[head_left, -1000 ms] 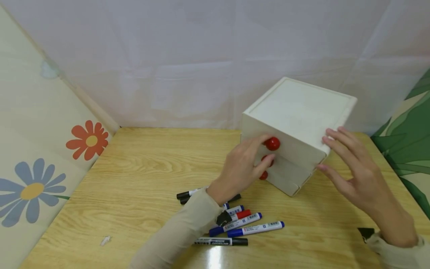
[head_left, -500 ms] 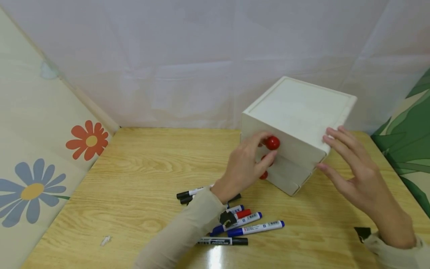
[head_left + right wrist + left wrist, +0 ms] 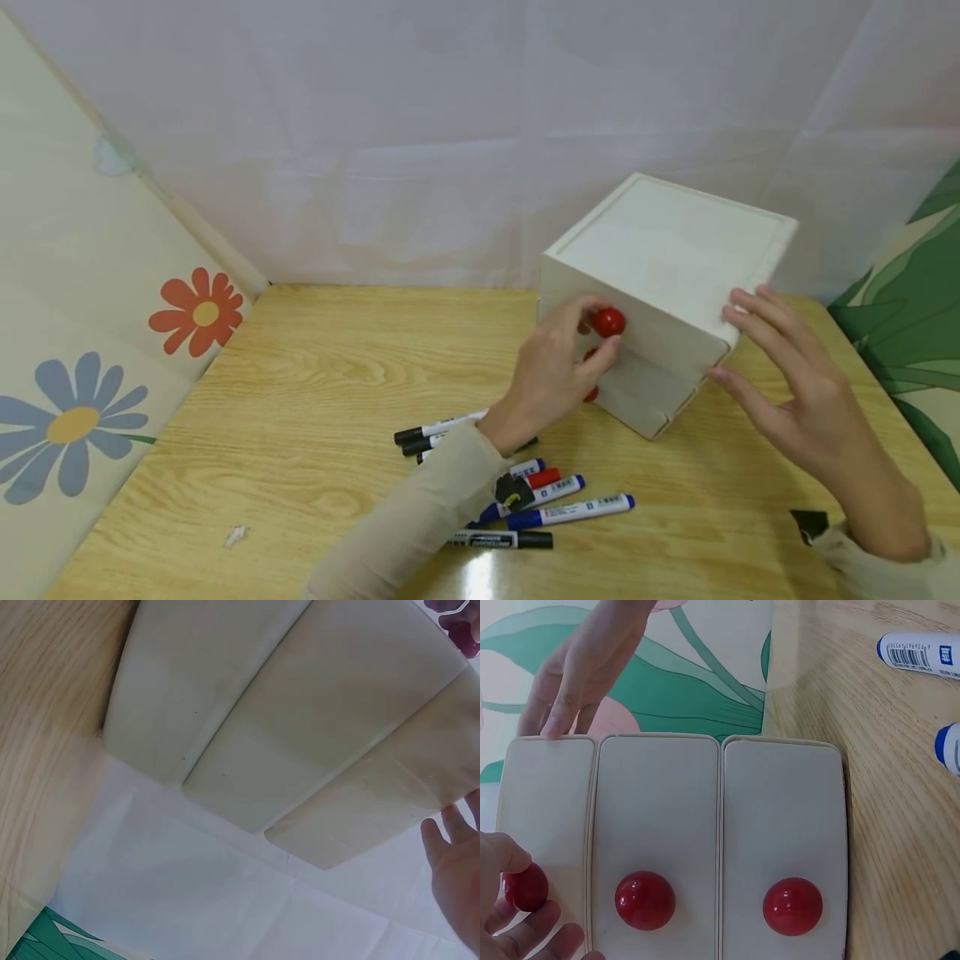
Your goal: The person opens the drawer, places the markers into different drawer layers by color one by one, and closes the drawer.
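A small white drawer box with three stacked drawers stands at the right of the table, turned at an angle. Each drawer front bears a round red knob. My left hand pinches the top red knob between thumb and fingers, as the left wrist view also shows with the top knob. The middle knob and bottom knob are untouched. My right hand rests its fingertips on the box's right top edge, thumb against the side, fingers mostly straight. All the drawers look closed.
Several whiteboard markers, such as a blue one and a black one, lie below my left forearm, which partly covers them. A white scrap lies at the left of the wooden table. A white cloth hangs behind.
My left hand has shifted slightly to the right and its thumb has come up closer under the top knob. The right hand and the box hold almost still.
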A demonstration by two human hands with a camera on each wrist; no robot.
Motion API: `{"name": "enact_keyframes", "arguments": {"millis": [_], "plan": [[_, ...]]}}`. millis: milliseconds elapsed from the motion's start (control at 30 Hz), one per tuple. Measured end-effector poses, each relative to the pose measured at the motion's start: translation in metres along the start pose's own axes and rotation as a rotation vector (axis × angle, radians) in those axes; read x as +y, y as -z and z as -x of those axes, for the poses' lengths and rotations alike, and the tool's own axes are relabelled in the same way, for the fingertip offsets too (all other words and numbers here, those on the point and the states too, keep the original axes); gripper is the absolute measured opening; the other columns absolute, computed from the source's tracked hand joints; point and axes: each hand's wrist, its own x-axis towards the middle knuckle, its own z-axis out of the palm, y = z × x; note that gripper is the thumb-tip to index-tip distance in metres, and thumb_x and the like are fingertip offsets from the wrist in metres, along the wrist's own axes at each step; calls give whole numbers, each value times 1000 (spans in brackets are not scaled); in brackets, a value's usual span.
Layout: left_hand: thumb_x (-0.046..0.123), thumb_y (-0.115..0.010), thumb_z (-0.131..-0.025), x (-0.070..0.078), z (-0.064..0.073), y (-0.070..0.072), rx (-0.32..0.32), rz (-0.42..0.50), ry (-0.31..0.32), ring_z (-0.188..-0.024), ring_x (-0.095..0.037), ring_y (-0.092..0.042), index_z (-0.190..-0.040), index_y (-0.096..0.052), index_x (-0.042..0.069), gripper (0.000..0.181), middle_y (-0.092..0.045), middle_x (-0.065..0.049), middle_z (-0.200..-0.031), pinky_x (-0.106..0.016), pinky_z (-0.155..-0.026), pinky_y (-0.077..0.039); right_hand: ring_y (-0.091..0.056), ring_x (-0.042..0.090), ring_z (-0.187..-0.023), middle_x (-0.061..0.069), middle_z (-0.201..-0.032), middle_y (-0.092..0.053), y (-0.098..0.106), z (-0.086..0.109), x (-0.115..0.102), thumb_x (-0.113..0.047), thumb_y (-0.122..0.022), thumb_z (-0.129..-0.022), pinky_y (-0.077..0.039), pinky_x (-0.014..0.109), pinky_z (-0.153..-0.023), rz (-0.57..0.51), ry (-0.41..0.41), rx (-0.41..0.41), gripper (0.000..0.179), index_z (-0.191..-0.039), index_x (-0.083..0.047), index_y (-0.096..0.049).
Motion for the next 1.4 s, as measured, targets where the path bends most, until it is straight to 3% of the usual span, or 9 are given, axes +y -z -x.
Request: {"name": "enact_keyframes", "arguments": {"millis": [467, 933, 1167, 1400], "plan": [[18, -65, -95, 0, 10, 7, -11, -25, 14, -102, -17, -61, -128, -51, 5, 38, -63, -7, -118, -20, -85, -55, -42, 21, -143, 19, -140, -57, 0, 0, 0, -45, -56, -98, -31, 29, -121, -34, 14, -12, 63, -121, 14, -59], [17, -67, -93, 0, 20, 14, 12, -54, -41, -103, -17, -61, -124, -54, 4, 36, -64, -7, -116, -24, -89, -56, -40, 22, -145, 21, -141, -55, 2, 0, 1, -47, -54, -99, -29, 28, -122, 7, 5, -43, 67, -122, 15, -58], [17, -68, -92, 0, 25, 17, 36, -95, -88, -100, -13, -61, -122, -56, 6, 34, -65, -4, -112, -17, -86, -53, -38, 23, -146, 23, -141, -54, 2, 2, 3, -48, -52, -99, -28, 28, -122, 28, 5, -63, 68, -122, 16, -58], [17, -69, -91, -1, 31, 22, 39, -117, -100, -100, -14, -61, -122, -55, 5, 36, -65, -5, -111, -22, -86, -56, -38, 23, -146, 21, -142, -54, 0, 2, 2, -48, -53, -98, -29, 27, -122, 14, 5, -55, 69, -122, 16, -58]]}}
